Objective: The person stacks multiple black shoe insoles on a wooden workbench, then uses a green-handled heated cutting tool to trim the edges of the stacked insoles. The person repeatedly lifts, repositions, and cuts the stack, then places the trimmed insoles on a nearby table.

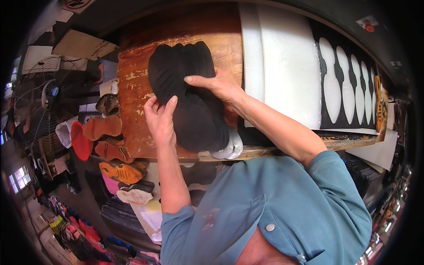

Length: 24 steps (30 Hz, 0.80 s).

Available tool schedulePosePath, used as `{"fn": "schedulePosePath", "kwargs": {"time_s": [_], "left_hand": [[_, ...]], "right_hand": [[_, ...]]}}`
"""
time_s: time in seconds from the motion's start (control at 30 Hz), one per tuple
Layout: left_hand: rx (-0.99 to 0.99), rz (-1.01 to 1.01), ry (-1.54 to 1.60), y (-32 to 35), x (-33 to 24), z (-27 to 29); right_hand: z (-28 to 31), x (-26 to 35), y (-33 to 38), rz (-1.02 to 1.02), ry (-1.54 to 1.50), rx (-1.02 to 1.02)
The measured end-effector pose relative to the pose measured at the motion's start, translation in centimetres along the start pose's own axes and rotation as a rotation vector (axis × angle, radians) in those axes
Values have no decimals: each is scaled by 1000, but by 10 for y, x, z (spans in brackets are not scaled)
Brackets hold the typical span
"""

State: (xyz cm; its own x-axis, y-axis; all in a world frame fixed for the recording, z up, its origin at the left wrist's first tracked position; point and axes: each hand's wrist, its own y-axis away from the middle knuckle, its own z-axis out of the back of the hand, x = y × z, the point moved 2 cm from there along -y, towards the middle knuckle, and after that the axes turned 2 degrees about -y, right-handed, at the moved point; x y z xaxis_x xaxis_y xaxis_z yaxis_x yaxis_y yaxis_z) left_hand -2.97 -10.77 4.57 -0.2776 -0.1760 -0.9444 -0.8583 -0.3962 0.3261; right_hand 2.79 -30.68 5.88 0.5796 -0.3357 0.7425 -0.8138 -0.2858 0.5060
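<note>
A thick stack of black insoles [198, 115], shaped like shoe soles, lies fanned out on a worn brown board. My right hand [221, 88] grips its right side, thumb on top and the other fingers partly hidden behind it. At the left edge of the stack, the fingers of my left hand [160, 119] are bent, with the thumb against the black pieces. A few whitish sole-shaped pieces [232, 145] poke out from beneath the stack's near end, by the table edge.
White sheets [287, 66] lie to the right, beside black material with several white sole-shaped areas [331, 84]. Orange sole-shaped templates [121, 172] and other sole shapes sit left of the table. A wire-caged fan [51, 90] stands at far left. A red button [369, 28] is at upper right.
</note>
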Motion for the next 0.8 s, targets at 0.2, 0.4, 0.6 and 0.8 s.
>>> {"fn": "schedulePosePath", "kwargs": {"time_s": [0.2,0.4,0.6,0.8], "left_hand": [[53,-100,-77,5,-20,-7],[165,-155,-43,-11,-44,14],[437,169,171,-11,-17,7],[444,-34,98,-8,-26,-8]], "right_hand": [[-10,1,-4,45,-40,29],[-6,-5,5,98,-199,125],[-13,-15,6,103,-101,84],[-33,-1,23,232,-78,164]]}}
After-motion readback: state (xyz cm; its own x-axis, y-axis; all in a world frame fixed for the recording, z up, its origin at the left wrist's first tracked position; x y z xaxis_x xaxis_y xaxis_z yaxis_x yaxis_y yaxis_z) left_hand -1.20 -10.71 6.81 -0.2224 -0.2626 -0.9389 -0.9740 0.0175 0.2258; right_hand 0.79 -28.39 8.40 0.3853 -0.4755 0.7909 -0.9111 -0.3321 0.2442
